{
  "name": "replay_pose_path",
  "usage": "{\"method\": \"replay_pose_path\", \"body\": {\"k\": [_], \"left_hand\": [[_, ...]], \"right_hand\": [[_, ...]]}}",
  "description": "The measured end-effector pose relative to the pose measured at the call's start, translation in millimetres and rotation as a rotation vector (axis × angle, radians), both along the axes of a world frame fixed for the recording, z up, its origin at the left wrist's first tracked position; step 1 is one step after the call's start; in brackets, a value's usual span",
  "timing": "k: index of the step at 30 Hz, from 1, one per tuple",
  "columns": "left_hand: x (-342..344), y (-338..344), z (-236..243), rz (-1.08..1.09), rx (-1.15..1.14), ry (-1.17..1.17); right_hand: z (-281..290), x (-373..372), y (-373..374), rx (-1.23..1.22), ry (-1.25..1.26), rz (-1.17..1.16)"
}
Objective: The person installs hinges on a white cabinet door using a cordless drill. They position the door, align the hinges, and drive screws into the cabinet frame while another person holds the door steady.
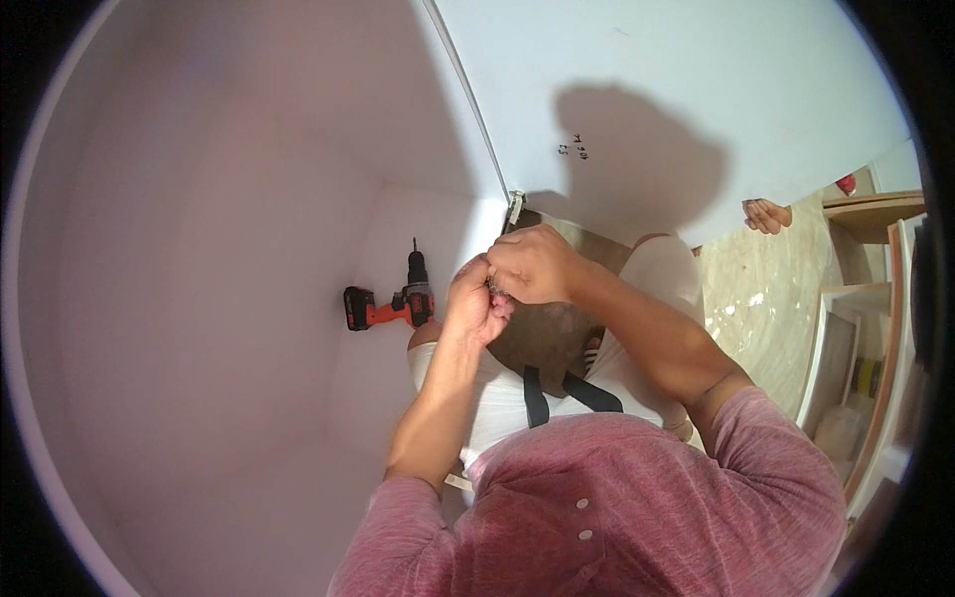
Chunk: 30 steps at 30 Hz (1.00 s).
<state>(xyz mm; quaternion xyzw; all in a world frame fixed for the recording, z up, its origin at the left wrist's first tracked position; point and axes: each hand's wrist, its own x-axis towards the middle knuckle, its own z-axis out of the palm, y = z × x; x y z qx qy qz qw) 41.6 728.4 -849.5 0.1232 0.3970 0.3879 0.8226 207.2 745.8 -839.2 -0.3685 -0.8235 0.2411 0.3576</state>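
Left hand (476, 303) and right hand (532, 264) are pressed together, fingers curled around something small, hidden between them; can't tell what. Cordless drill (393, 301) lies just left on the white cabinet floor (398, 229). Metal hinge (514, 209) just beyond, partly hidden.

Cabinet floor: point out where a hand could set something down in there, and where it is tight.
Free: the white cabinet floor left of and below the orange drill, out to the left wall. Crowded: around the left hand and right hand, pressed together near the hinge at the door edge.
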Motion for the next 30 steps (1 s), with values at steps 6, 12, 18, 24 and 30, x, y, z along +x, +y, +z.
{"method": "replay_pose_path", "body": {"k": [6,12,18,24,30], "left_hand": [[2.2,4.0,-14.7,0.239,-0.084,-0.077],[-6.7,31.1,-62.5,0.283,0.013,0.216],[-51.2,81.9,-164.8,0.338,-0.240,0.211],[-66.9,116.2,-213.6,0.197,-0.123,0.504],[-68.7,158.4,-230.2,-1.217,0.737,2.100]], "right_hand": [[-10.8,-10.4,-2.4,0.182,0.075,-0.125],[-73.7,-36.9,11.8,-0.319,0.359,-0.308],[-175.0,-75.5,53.3,-0.709,0.390,-0.473],[-219.3,-108.4,71.3,-1.130,0.790,-0.617],[-253.8,-126.5,115.9,-1.431,0.772,-0.828]]}}
